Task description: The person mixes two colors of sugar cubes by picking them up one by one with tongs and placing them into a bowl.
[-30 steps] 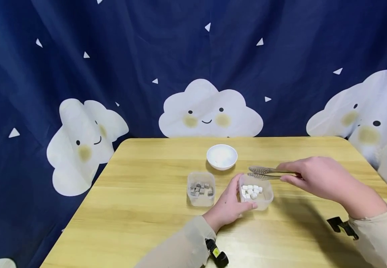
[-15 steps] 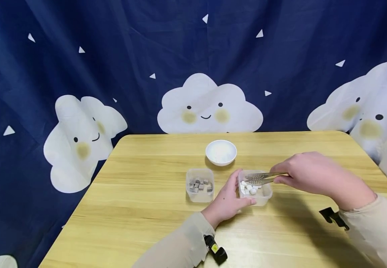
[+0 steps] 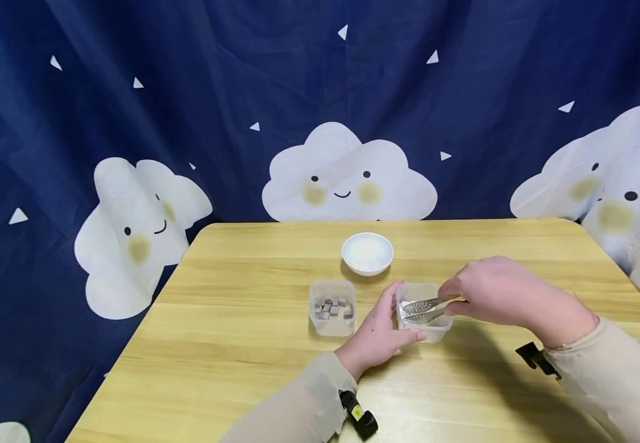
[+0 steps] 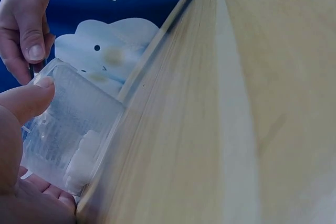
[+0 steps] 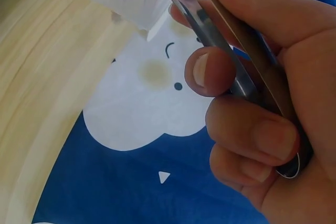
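My left hand [image 3: 378, 335] grips a clear plastic container [image 3: 433, 335] by its left side, the thumb over the near wall. White cubes [image 4: 84, 161] lie in that container, mostly covered by the tongs in the head view. In my right hand [image 3: 494, 292] is a pair of metal tongs [image 3: 431, 306] with perforated ends, which reach down into the container among the white cubes. The right wrist view shows fingers curled round the tongs' arms [image 5: 236, 40]. Whether a cube sits between the tong ends cannot be made out.
A second clear container [image 3: 333, 329] with several grey cubes [image 3: 331, 306] stands to the left of my left hand. Behind both containers is a white bowl [image 3: 367, 254]. Everything stands on a wooden table [image 3: 231, 344], with a blue cloud-patterned curtain [image 3: 231, 80] behind it.
The tongs have come down from above the container's far rim into it, onto the white cubes. My right hand has moved left and lower; the left hand keeps its hold.
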A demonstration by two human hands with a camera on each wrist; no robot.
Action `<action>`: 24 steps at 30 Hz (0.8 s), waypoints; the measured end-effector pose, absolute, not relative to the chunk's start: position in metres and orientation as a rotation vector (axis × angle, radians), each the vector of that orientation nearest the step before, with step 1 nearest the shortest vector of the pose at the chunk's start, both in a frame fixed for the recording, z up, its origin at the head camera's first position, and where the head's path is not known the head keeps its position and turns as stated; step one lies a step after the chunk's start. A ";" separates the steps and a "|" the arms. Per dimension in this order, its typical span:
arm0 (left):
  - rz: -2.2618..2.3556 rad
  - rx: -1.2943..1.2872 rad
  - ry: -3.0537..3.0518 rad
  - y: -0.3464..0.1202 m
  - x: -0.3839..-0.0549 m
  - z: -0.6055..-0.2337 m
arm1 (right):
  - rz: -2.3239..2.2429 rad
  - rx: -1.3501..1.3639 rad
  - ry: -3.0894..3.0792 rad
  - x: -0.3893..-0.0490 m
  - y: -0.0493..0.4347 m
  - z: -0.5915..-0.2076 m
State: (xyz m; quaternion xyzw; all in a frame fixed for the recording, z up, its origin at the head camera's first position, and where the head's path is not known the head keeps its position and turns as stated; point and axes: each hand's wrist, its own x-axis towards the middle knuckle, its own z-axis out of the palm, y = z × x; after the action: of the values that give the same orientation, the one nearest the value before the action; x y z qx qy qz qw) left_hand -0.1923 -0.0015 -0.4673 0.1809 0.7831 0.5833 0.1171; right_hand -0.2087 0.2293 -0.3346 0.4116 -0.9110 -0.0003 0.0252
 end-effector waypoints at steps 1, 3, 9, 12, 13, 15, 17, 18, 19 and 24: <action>1.706 0.530 2.294 -0.001 -0.192 -0.467 | -0.004 1.275 -2.819 -0.209 0.229 -0.335; 1.706 0.517 2.290 -0.001 -0.192 -0.467 | -0.005 1.281 -2.820 -0.209 0.229 -0.337; 1.696 0.498 2.301 -0.001 -0.191 -0.466 | -0.019 1.302 -2.763 -0.208 0.230 -0.341; 1.702 0.501 2.292 -0.001 -0.191 -0.466 | -0.017 1.310 -2.734 -0.206 0.230 -0.341; 1.704 0.501 2.287 -0.001 -0.191 -0.466 | -0.009 1.311 -2.730 -0.206 0.230 -0.341; 1.706 0.495 2.281 -0.002 -0.190 -0.466 | 0.008 1.306 -2.732 -0.205 0.231 -0.341; 1.710 0.492 2.276 -0.002 -0.190 -0.467 | 0.018 1.295 -2.743 -0.204 0.231 -0.340; 1.713 0.493 2.272 -0.002 -0.190 -0.467 | 0.020 1.287 -2.751 -0.204 0.231 -0.340; 1.714 0.498 2.273 -0.002 -0.191 -0.467 | 0.022 1.279 -2.761 -0.205 0.232 -0.340; 1.709 0.524 2.280 -0.002 -0.192 -0.466 | 0.006 1.270 -2.782 -0.205 0.233 -0.342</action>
State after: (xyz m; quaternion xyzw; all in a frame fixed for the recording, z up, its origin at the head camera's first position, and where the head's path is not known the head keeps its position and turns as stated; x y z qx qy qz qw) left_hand -0.1919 -0.0018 -0.4658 0.1796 0.7810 0.5856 0.1220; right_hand -0.2054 0.2327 -0.3419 0.4148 -0.9089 0.0019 0.0416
